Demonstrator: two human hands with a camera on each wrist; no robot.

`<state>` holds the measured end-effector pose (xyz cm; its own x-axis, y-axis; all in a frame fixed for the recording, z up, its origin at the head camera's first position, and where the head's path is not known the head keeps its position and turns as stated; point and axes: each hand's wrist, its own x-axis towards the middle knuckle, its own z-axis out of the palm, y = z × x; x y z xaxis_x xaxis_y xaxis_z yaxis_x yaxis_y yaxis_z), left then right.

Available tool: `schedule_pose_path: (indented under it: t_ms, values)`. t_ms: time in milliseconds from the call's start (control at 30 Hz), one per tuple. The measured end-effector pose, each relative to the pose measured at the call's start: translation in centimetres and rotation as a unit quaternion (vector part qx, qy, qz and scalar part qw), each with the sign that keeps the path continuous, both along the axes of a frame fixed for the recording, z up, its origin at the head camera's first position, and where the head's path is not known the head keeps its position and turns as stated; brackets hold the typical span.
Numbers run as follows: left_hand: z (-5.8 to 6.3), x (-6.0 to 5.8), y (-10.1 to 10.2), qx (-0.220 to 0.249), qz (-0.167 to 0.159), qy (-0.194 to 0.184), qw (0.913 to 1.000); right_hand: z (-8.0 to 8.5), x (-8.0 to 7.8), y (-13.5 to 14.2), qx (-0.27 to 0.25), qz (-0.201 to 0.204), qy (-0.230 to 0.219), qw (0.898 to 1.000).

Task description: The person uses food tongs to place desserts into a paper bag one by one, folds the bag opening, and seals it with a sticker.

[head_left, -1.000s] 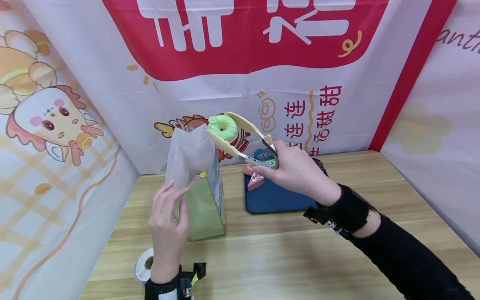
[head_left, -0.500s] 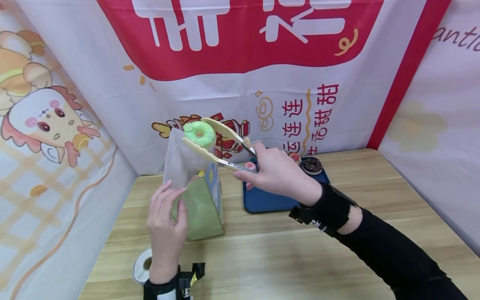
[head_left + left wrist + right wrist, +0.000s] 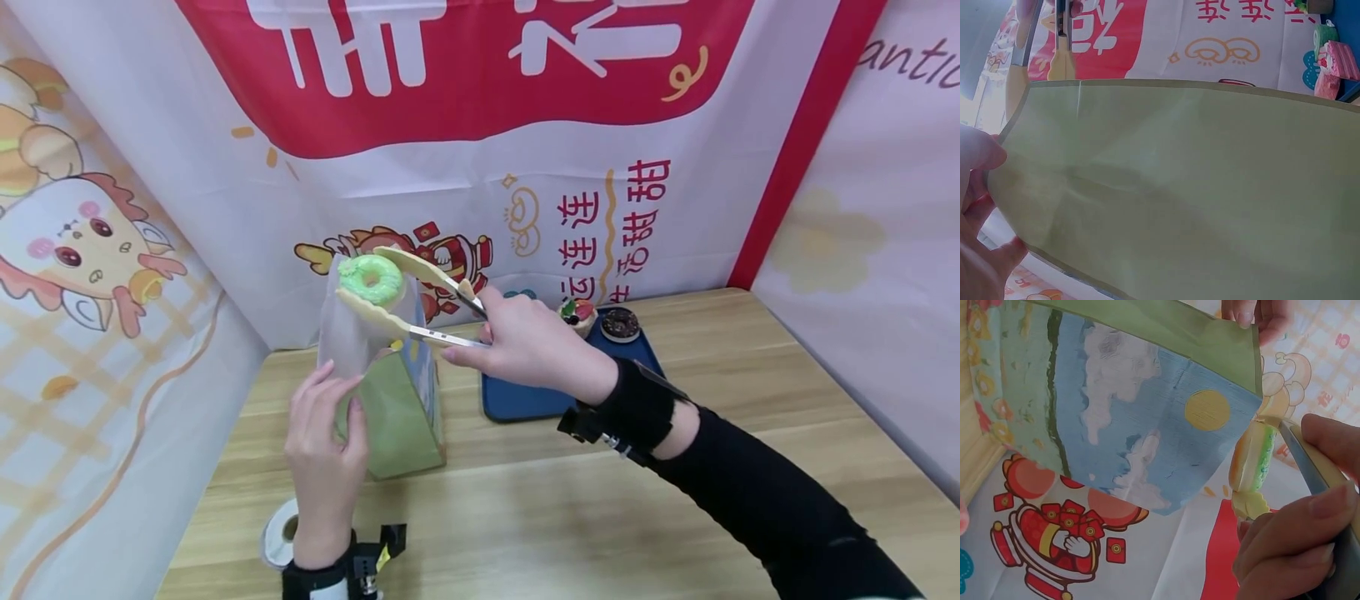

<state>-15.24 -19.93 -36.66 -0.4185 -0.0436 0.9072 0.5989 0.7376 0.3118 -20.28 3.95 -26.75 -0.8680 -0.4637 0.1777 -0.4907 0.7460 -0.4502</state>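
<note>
My right hand (image 3: 528, 342) grips a pair of tongs (image 3: 435, 336) with cream tips and metal arms. Between the tips is a green-iced doughnut (image 3: 371, 280), seen nearly edge-on in the right wrist view, doughnut (image 3: 1254, 456). It hangs over the mouth of a green paper bag (image 3: 401, 417); a whitish lining stands up at the bag's back. My left hand (image 3: 326, 454) holds the bag's rim at its left side, with fingers and thumb at the edge in the left wrist view. Something yellow shows at the bag's mouth; most of the inside is hidden.
A blue tray (image 3: 525, 400) stands to the right of the bag, with a fruit tart (image 3: 577, 315) and a chocolate doughnut (image 3: 620, 325). A pink cake slice (image 3: 1340, 60) shows in the left wrist view. A white roll (image 3: 279, 533) lies beside my left wrist.
My right hand has moved left, carrying the tongs and green doughnut from the bag's right side to over its mouth. My left hand has stayed at the bag's rim.
</note>
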Motion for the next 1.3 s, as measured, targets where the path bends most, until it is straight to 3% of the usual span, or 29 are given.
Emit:
schedule_pose_path:
  t_ms: [333,500,700,967,1300]
  values:
    - [-0.1,0.1,0.1,0.002,0.003,0.002,1.0000,-0.5,-0.2,0.0,-0.010,-0.011,-0.010,1.000]
    - [-0.3,0.0,0.1,0.000,0.000,0.007,1.0000,-0.9,-0.5,1.0,-0.044,-0.021,-0.026,0.998]
    - [-0.3,0.0,0.0,0.003,-0.002,0.011,0.9999,-1.7,-1.2,2.9,-0.063,-0.063,-0.001,0.996]
    - [-0.1,-0.1,0.0,0.005,-0.007,0.018,0.9998,-3.6,-2.3,5.8,-0.072,-0.123,0.038,0.989]
    - [-0.3,-0.2,0.0,0.003,-0.004,0.015,0.9999,-6.8,-3.9,9.0,-0.083,-0.166,-0.003,0.983]
